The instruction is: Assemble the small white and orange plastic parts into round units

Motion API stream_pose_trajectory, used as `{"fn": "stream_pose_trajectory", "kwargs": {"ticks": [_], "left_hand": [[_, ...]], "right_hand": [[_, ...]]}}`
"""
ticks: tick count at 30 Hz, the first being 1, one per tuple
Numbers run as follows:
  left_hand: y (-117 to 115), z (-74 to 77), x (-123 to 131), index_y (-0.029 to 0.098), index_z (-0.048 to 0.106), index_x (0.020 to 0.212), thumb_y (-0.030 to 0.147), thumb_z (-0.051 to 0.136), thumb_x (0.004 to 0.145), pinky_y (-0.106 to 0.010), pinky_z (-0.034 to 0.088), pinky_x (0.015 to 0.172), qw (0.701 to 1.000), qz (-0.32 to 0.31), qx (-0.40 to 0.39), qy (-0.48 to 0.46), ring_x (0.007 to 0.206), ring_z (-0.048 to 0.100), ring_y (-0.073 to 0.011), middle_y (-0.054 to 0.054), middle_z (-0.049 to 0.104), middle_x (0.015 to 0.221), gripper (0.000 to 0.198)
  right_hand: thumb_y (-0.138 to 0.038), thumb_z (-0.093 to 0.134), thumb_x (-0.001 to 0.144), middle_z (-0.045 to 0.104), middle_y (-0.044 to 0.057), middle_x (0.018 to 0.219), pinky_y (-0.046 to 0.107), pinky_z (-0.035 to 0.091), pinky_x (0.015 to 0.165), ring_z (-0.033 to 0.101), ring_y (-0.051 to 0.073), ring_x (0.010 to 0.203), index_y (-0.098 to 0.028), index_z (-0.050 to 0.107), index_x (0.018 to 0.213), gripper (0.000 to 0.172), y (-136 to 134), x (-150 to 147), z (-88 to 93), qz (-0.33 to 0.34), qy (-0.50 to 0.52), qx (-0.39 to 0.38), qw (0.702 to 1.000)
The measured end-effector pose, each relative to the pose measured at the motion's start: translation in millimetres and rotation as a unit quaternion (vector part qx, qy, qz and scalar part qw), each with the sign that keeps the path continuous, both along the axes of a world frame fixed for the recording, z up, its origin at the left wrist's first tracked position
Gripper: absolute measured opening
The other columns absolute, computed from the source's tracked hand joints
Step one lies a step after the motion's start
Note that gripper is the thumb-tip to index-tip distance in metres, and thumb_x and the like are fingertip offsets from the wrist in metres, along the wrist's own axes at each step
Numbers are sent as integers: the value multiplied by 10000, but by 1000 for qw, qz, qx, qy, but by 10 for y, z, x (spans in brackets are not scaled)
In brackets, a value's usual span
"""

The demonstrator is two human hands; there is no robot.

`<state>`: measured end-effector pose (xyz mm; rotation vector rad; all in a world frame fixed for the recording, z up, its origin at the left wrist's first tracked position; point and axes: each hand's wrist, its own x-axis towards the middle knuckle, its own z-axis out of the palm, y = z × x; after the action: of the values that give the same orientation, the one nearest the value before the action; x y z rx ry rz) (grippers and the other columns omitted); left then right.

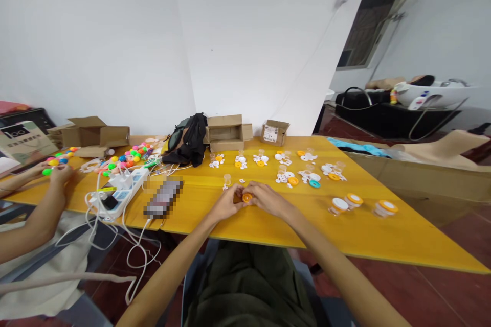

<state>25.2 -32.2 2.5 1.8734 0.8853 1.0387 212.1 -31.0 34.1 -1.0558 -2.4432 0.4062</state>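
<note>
Both of my hands meet above the yellow table, near its front edge. Between them is a small round orange part (247,197). My left hand (227,204) grips it from the left, fingers curled round its side. From the right, my right hand (264,198) closes on the same part, its fingers bent over the top. Just behind my hands stand a small clear cup (227,179) and a few white pieces (242,181). An orange ring (293,181) lies with white discs to the right, near a teal ring (314,183).
Lidded jars (339,205) stand at the right. Cardboard boxes (226,135) and a black backpack (187,140) line the back. A power strip (125,191) with cables and a phone (164,198) lie left. Another person's hands (59,176) hold colourful balls at the far left.
</note>
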Motion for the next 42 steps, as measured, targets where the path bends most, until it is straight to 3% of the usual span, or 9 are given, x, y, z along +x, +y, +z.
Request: {"fn": "stream_pose_trajectory", "kwargs": {"ticks": [6, 13, 24, 32, 36, 42], "left_hand": [[6, -22, 9, 194, 612, 884, 320, 747, 774, -309, 470, 796, 1000, -5, -7, 5, 805, 575, -180, -27, 639, 862, 215], [16, -37, 10, 179, 603, 873, 269, 712, 786, -272, 450, 734, 1000, -5, -14, 23, 751, 542, -151, 3, 602, 803, 166], [48, -2, -2, 184, 565, 797, 136, 708, 718, -253, 442, 705, 999, -16, -33, 22, 704, 542, -137, 32, 572, 737, 171], [42, -18, -20, 190, 626, 939, 190, 722, 766, -291, 484, 792, 999, -12, -4, 44, 811, 599, -174, -8, 644, 858, 199], [25, -7, -15, 194, 645, 994, 157, 793, 689, -334, 489, 871, 996, 22, 38, 71, 894, 615, -207, -31, 671, 933, 341], [-1, 23, 9, 206, 657, 1013, 183, 783, 704, -336, 521, 847, 997, 26, 30, 67, 872, 650, -208, -36, 711, 951, 334]], "right_hand": [[-46, 621, 761, 727, 66, 937, 296, 481, 773, 666, 219, 882, -216, 722, 860, 221, 36, -51, 20, -20, -9, -13, 1000], [-88, 650, 773, 722, 68, 926, 284, 468, 776, 660, 220, 887, -202, 734, 881, 179, 20, -78, 83, -44, -32, -42, 998], [-130, 640, 823, 703, 57, 906, 285, 460, 761, 641, 212, 849, -230, 734, 935, 177, 26, -19, 148, 17, -53, -30, 998], [-120, 665, 785, 711, 45, 893, 308, 480, 797, 641, 215, 867, -239, 727, 937, 203, 75, 23, 44, 17, 10, -54, 998], [-131, 666, 762, 724, 43, 879, 306, 489, 763, 652, 209, 821, -218, 719, 916, 185, 105, 42, -15, 2, 61, -105, 993], [-196, 662, 751, 724, 13, 809, 291, 500, 717, 652, 182, 742, -205, 688, 840, 93, 125, 24, -84, 7, 162, -202, 966]]}}
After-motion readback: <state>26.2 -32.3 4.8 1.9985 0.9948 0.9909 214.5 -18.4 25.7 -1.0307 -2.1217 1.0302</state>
